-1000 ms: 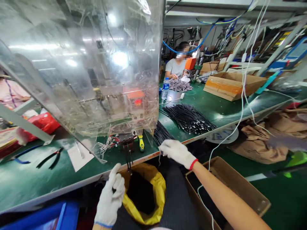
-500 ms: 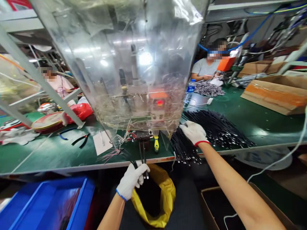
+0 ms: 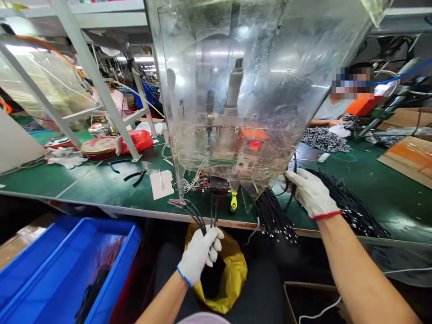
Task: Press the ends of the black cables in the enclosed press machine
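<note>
My left hand point(image 3: 201, 253), in a white glove with a blue cuff, is closed around several black cables point(image 3: 195, 215) at the table's front edge, above a yellow bag point(image 3: 237, 274). Their pinkish wire ends lie on the table. Beside the clear shield point(image 3: 270, 103), my right hand point(image 3: 312, 191), gloved with a red cuff, pinches a dark cable point(image 3: 290, 184). Below it lies a bundle of black cables point(image 3: 274, 213); a larger pile point(image 3: 351, 204) is to its right. Behind the shield's lower edge is a small black fixture point(image 3: 219, 183).
A yellow screwdriver point(image 3: 233, 202) lies beside the fixture. Pliers point(image 3: 135, 177) and a white card point(image 3: 162, 184) are on the left. Blue bins point(image 3: 72, 270) stand at lower left. A person point(image 3: 347, 99) sits across the table at right, near cardboard boxes point(image 3: 410, 155).
The camera view has turned, shifting the scene rightward. My right hand has lifted a dark cable from the pile. The cables in my left hand now show more of their length, with pinkish ends on the table.
</note>
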